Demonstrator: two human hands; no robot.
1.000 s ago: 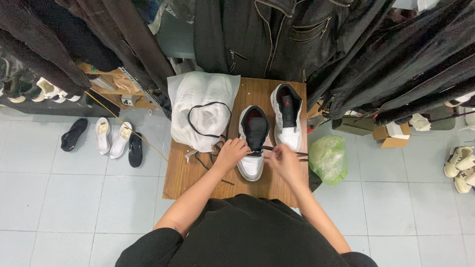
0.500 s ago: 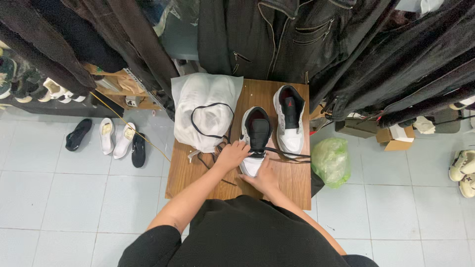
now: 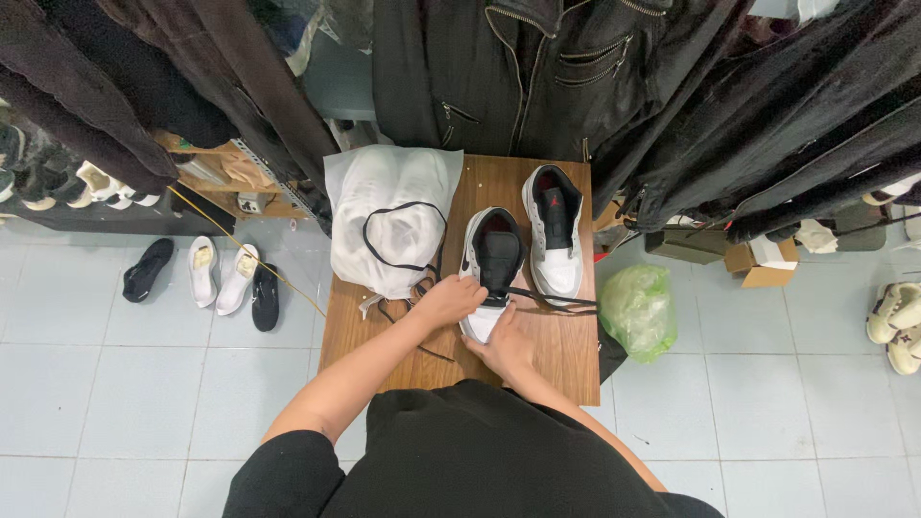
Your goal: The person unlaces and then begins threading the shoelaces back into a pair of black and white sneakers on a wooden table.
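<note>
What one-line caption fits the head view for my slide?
Both hands, left hand and right hand, on a black-and-white sneaker with loose black lace on a small wooden table.

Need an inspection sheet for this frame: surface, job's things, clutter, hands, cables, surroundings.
Surface: small wooden table, mostly covered.
Job's things: white-and-black high-top sneaker nearest the person, black lace trailing off to its right; matching second sneaker beside it, farther back.
Clutter: white drawstring cloth bag with a black cord on the table's left half.
Hands: left hand on the sneaker's left side at the lace; right hand at its toe.
Cables: nothing seen.
Surroundings: dark jackets hanging above; green plastic bag on the tiled floor to the right; loose shoes on the floor to the left.
</note>
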